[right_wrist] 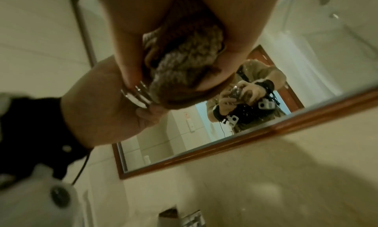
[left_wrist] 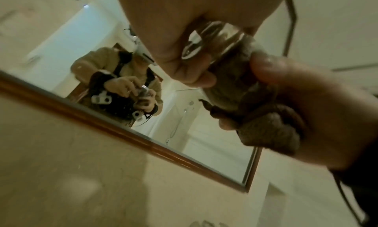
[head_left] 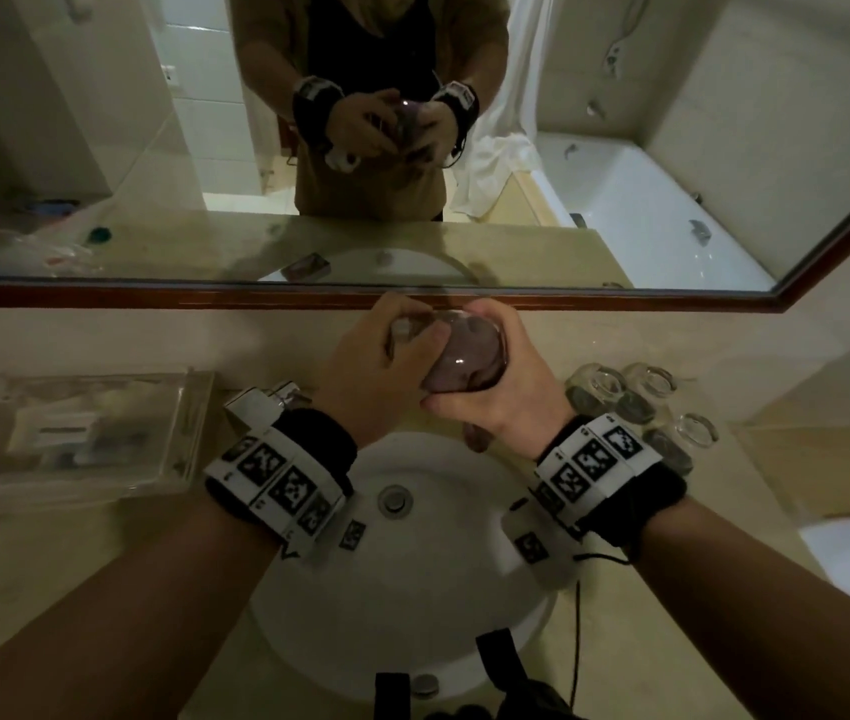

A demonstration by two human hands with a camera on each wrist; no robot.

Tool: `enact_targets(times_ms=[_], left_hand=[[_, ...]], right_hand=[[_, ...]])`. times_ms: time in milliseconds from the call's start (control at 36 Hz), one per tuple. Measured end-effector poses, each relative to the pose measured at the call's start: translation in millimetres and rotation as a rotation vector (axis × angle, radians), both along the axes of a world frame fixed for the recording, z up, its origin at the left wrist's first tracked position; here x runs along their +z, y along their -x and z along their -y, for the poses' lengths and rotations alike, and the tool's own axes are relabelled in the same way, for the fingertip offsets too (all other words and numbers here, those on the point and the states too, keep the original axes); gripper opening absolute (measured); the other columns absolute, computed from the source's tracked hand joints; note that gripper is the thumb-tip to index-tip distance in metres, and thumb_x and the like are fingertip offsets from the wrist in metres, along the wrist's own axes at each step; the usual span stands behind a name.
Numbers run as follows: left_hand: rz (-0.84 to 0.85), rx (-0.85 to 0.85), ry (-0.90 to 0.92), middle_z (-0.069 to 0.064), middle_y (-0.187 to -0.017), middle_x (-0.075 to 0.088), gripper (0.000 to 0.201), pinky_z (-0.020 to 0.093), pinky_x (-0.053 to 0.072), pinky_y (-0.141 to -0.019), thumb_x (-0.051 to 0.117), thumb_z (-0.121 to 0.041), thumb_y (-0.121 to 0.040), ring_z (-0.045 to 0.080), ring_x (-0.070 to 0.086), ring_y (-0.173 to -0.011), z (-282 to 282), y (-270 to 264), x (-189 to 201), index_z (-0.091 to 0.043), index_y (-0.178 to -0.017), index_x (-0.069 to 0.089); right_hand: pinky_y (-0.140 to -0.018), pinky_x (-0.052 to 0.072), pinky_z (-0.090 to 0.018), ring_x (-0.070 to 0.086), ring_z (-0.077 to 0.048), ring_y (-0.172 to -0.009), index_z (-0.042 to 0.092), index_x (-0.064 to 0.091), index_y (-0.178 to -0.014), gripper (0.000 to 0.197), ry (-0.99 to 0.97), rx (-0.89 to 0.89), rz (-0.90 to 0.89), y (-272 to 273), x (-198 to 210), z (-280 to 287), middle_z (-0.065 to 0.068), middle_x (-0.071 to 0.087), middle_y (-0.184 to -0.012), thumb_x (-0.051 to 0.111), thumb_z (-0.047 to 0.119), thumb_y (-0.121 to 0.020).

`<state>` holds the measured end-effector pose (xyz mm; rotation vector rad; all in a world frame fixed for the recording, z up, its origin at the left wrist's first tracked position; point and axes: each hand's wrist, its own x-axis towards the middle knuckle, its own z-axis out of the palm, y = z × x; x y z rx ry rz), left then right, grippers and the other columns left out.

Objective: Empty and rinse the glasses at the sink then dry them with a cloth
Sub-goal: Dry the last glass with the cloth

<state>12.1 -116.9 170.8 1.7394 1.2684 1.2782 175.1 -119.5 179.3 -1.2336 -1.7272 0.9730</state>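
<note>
No legible text, brand, number or sign is found in any view. The white wrist bands [head_left: 277, 485] carry black-and-white square coded markers, with small characters beside them too small to read. A white item inside the clear tray [head_left: 189, 433] left of the sink bears a dark strip, blurred beyond reading. A small red mark shows on a reflected wall panel [right_wrist: 189, 122] in the right wrist view, undecipherable.
</note>
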Motion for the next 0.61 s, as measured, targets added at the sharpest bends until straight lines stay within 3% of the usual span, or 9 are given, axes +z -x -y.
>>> enact_targets(times_ms=[56, 111, 167, 250, 278, 361, 417, 500, 611], left_hand=[[-0.004, -0.012, 0.003, -0.011, -0.089, 0.06, 0.016, 0.012, 0.048, -0.066, 0.055, -0.038, -0.096, -0.008, 0.057, -0.072, -2, 3, 3, -0.024, -0.104, 0.055], [-0.096, -0.016, 0.028, -0.004, -0.085, 0.064, 0.022, 0.031, 0.055, -0.066, 0.048, -0.045, -0.099, 0.004, 0.06, -0.065, -7, 4, 2, -0.026, -0.098, 0.059], [-0.034, -0.074, 0.12, -0.005, -0.084, 0.066, 0.031, 0.035, 0.054, -0.069, 0.044, -0.055, -0.097, 0.01, 0.063, -0.069, -11, 7, -7, -0.029, -0.092, 0.061], [0.347, 0.007, 0.345, 0.016, -0.116, 0.061, 0.018, 0.036, 0.047, -0.082, 0.057, -0.031, -0.097, 0.029, 0.061, -0.096, -8, -1, 11, -0.024, -0.113, 0.062], [0.304, 0.018, 0.289, 0.019, -0.12, 0.059, 0.031, 0.029, 0.044, -0.088, 0.062, -0.022, -0.093, 0.033, 0.06, -0.101, -8, 0, 7, -0.014, -0.123, 0.06], [0.202, 0.061, 0.198, -0.008, -0.093, 0.06, 0.015, 0.002, 0.039, -0.067, 0.051, -0.026, -0.1, 0.015, 0.06, -0.087, -8, -4, 5, -0.014, -0.109, 0.056], [0.128, 0.085, 0.148, -0.012, -0.086, 0.057, 0.01, 0.003, 0.038, -0.06, 0.051, -0.028, -0.1, 0.005, 0.056, -0.081, -5, -8, 8, -0.019, -0.103, 0.053], [0.024, 0.064, 0.076, -0.014, -0.089, 0.057, 0.012, 0.003, 0.038, -0.061, 0.056, -0.033, -0.098, -0.003, 0.055, -0.081, -4, -7, 6, -0.025, -0.105, 0.051], [0.176, -0.01, 0.203, -0.001, -0.085, 0.06, 0.018, 0.015, 0.045, -0.053, 0.057, -0.046, -0.092, 0.001, 0.058, -0.059, -5, -4, 15, -0.03, -0.098, 0.053]], right_hand=[[-0.065, 0.054, -0.017, 0.063, 0.002, -0.081, 0.037, 0.038, -0.119, 0.082, -0.023, -0.011, 0.015, 3, 4, 3, 0.008, 0.059, -0.107, 0.089, 0.012, -0.06], [-0.079, 0.054, -0.028, 0.062, -0.012, -0.096, 0.037, 0.039, -0.124, 0.081, -0.181, -0.04, 0.203, 4, 6, 2, 0.004, 0.06, -0.116, 0.089, 0.024, -0.061], [-0.092, 0.048, -0.036, 0.058, -0.021, -0.106, 0.025, 0.043, -0.131, 0.081, -0.329, -0.032, 0.409, 4, 5, -1, -0.001, 0.058, -0.123, 0.087, 0.03, -0.063], [-0.095, 0.047, -0.038, 0.057, -0.024, -0.108, 0.02, 0.043, -0.133, 0.083, -0.325, -0.057, 0.381, 5, 7, 0, -0.003, 0.058, -0.124, 0.087, 0.031, -0.063], [-0.094, 0.048, -0.04, 0.058, -0.023, -0.108, 0.022, 0.042, -0.132, 0.084, -0.292, -0.069, 0.326, 6, 8, 1, -0.002, 0.058, -0.123, 0.087, 0.032, -0.062], [-0.083, 0.053, -0.035, 0.063, -0.019, -0.098, 0.035, 0.039, -0.125, 0.087, -0.12, -0.082, 0.168, 8, 9, 0, 0.002, 0.061, -0.116, 0.089, 0.034, -0.053], [-0.071, 0.054, -0.029, 0.064, -0.019, -0.088, 0.035, 0.038, -0.121, 0.087, 0.011, -0.045, 0.009, 8, 6, -2, -0.002, 0.061, -0.112, 0.091, 0.024, -0.053], [-0.076, 0.054, -0.026, 0.065, -0.021, -0.09, 0.028, 0.039, -0.122, 0.085, 0.046, -0.014, -0.084, 4, 0, -3, -0.011, 0.059, -0.115, 0.089, 0.003, -0.057], [-0.071, 0.054, -0.023, 0.063, -0.017, -0.09, 0.036, 0.036, -0.124, 0.084, -0.045, -0.049, 0.036, 4, 8, -2, 0.0, 0.059, -0.116, 0.088, 0.016, -0.061]])
